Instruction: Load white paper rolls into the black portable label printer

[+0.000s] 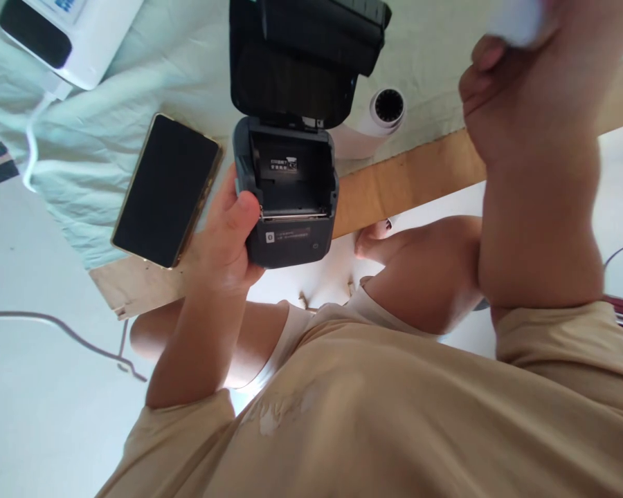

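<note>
My left hand grips a small dark grey label printer by its side, the thumb on its edge. The printer's black lid stands wide open, and a printed sticker shows inside the bare compartment. At the upper right, my right hand is raised and smeared by motion, its fingers curled around a white object. That object is blurred and partly cut off by the frame's top, so its kind is unclear.
A black-screened phone lies left of the printer on the pale green cloth. Behind the printer lies a white cylinder with a dark end. A white device with a cable stands at the upper left. The wooden table edge runs below.
</note>
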The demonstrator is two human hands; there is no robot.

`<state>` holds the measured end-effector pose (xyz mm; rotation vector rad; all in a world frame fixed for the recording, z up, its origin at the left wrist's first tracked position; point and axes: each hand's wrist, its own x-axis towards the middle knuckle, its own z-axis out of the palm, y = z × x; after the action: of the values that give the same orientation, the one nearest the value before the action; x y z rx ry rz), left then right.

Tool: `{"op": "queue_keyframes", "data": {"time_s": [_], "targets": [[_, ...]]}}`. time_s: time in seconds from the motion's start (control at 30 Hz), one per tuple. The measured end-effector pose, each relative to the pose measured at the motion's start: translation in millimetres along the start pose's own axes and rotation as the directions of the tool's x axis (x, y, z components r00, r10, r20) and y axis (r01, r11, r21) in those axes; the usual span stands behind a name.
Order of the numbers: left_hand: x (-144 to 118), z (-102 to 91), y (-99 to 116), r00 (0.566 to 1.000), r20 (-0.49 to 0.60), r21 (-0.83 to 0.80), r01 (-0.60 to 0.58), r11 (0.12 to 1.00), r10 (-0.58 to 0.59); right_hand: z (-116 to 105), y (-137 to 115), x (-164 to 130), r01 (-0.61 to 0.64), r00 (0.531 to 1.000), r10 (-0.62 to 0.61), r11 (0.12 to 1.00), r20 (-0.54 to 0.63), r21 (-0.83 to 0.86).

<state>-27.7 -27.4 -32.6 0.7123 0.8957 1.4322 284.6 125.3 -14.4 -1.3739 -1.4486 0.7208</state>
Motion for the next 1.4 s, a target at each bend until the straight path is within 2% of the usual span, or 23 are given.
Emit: {"op": "queue_keyframes", "data": {"time_s": [0.07,0.17,0.23,0.3,0.37,0.47,0.5,0.57,0.63,0.7,0.73,0.77,0.8,0.83,0.9,1.03,1.1,1.2,1.3,1.37,1.4], "targets": [[0,1.0,1,1.0,0.002,0.009,0.008,1.0,-0.008,11,8,-2,0.005,0.999,-0.004,1.0,-0.032,0.025],[0,1.6,3,1.0,0.003,0.041,0.007,0.999,-0.007,17,6,-10,0.132,0.991,-0.132,0.991,-0.037,0.021],[1,2.5,3,1.0,-0.001,0.062,0.012,0.998,-0.012,14,3,-13,0.244,0.969,-0.246,0.969,-0.029,-0.041],[2,3.5,3,1.0,-0.01,0.074,0.024,0.997,-0.023,10,3,-13,0.321,0.947,-0.321,0.933,0.029,-0.161],[2,4.2,3,1.0,-0.013,0.077,0.02,0.997,-0.019,8,5,-12,0.315,0.949,-0.295,0.888,0.112,-0.335],[3,3.7,2,1.0,-0.004,0.074,0.0,0.997,0.0,7,5,-12,0.228,0.973,-0.177,0.831,0.148,-0.507],[2,3.1,2,1.0,0.002,0.072,-0.005,0.997,0.005,7,3,-14,0.231,0.972,-0.179,0.832,0.149,-0.504],[2,1.4,1,1.0,-0.006,0.072,-0.012,0.997,0.012,6,-5,-19,0.316,0.949,-0.28,0.836,0.145,-0.449],[2,-0.6,0,0.999,-0.022,0.085,-0.024,0.996,0.026,5,-18,-29,0.422,0.897,-0.439,0.823,0.047,-0.38],[2,-2.1,-1,0.998,-0.045,0.097,-0.03,0.995,0.034,5,-35,-42,0.477,0.858,-0.512,0.822,-0.039,-0.31],[2,-2.5,-2,0.998,-0.044,0.092,-0.028,0.995,0.033,7,-44,-49,0.478,0.866,-0.499,0.839,-0.02,-0.262],[2,-2.6,-2,0.999,-0.038,0.078,-0.026,0.997,0.029,9,-52,-56,0.471,0.882,-0.461,0.854,0.099,-0.219],[2,-2.6,-2,0.999,-0.025,0.056,-0.021,0.998,0.022,13,-58,-62,0.463,0.876,-0.416,0.866,0.243,-0.187],[2,-2.6,-3,1.0,-0.004,0.034,-0.023,0.999,0.023,17,-63,-66,0.472,0.845,-0.383,0.862,0.374,-0.185],[3,-3.3,-5,0.999,0.032,0.009,-0.031,0.999,0.031,26,-65,-69,0.483,0.81,-0.348,0.852,0.472,-0.202],[6,-10.9,-9,0.997,0.055,0.061,-0.055,0.997,0.051,39,-51,-64,0.417,0.845,-0.215,0.838,0.49,-0.351],[7,-16.3,-11,0.996,0.065,0.085,-0.069,0.994,0.063,42,-44,-61,0.403,0.85,-0.188,0.834,0.492,-0.377],[7,-21.6,-12,0.995,0.056,0.101,-0.083,0.991,0.077,41,-44,-61,0.427,0.844,-0.226,0.832,0.486,-0.354],[5,-22.2,-11,0.997,0.025,0.106,-0.072,0.992,0.07,38,-55,-66,0.461,0.837,-0.285,0.826,0.467,-0.323],[3,-21.2,-10,0.999,0.012,0.102,-0.051,0.994,0.05,36,-64,-71,0.389,0.858,-0.252,0.888,0.448,-0.246],[3,-20.5,-10,0.999,0.006,0.1,-0.041,0.994,0.04,36,-68,-73,0.307,0.873,-0.198,0.933,0.446,-0.187]]}}
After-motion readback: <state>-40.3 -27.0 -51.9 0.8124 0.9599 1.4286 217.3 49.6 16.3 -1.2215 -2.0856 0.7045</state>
